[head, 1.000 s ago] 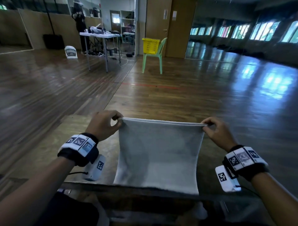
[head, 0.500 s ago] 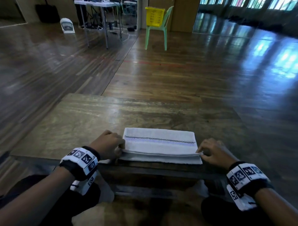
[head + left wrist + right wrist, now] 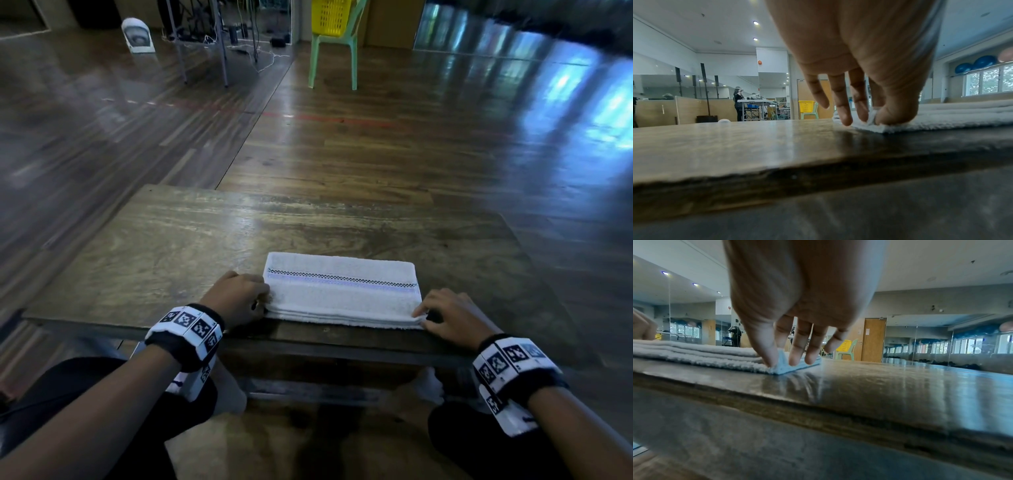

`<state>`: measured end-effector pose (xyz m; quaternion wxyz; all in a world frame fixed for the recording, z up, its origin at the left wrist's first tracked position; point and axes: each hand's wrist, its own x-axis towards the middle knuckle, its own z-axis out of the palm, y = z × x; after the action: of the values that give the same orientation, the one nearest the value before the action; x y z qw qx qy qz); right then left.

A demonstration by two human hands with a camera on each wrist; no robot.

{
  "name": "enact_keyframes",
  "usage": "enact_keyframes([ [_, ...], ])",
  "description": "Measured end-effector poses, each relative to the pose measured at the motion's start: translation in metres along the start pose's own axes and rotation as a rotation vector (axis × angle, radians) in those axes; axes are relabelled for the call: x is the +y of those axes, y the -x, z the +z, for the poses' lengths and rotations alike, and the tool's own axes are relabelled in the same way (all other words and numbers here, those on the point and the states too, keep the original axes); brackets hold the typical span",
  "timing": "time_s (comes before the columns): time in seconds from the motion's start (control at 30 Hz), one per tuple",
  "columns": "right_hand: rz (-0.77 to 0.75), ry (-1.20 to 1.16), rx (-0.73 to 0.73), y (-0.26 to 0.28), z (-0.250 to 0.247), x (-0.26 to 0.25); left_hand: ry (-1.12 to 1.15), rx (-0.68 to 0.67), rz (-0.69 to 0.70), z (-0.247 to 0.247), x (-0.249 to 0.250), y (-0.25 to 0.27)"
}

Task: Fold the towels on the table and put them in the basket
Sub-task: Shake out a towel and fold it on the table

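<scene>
A white towel with a dark checked stripe lies folded in layers on the wooden table, close to its near edge. My left hand pinches the towel's near left corner between thumb and fingers. My right hand pinches the near right corner the same way. Both hands rest low on the tabletop. The yellow basket stands on a green chair far across the floor.
The table's near edge runs just under the towel. Beyond the table lies open wooden floor. A metal-legged table with cables and a small white fan stand at the far left. A person stands at that far table.
The towel, held up by its top corners a second ago, now lies folded over on the table. Both hands came down with it and still hold its near corners.
</scene>
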<state>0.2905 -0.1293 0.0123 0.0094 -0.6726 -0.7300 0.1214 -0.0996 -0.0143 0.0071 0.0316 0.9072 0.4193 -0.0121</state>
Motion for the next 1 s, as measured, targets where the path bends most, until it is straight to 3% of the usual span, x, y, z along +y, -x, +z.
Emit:
enact_keyframes([
  [0.17,0.006,0.017,0.009,-0.004,-0.004,0.003,0.013,0.09,-0.016,0.0,-0.002,0.0],
  [0.3,-0.031,-0.021,0.242,-0.004,-0.008,0.008,0.031,0.289,0.005,-0.006,-0.004,0.004],
  [0.37,-0.059,0.007,0.341,-0.004,-0.009,0.009,0.022,0.31,0.015,-0.007,-0.005,0.006],
  [0.6,-0.12,0.103,0.229,0.0,0.005,0.006,-0.06,0.086,0.075,0.004,-0.005,0.011],
  [1.0,-0.138,0.125,0.192,0.005,0.015,0.011,-0.06,0.015,0.096,0.009,-0.012,0.013],
])
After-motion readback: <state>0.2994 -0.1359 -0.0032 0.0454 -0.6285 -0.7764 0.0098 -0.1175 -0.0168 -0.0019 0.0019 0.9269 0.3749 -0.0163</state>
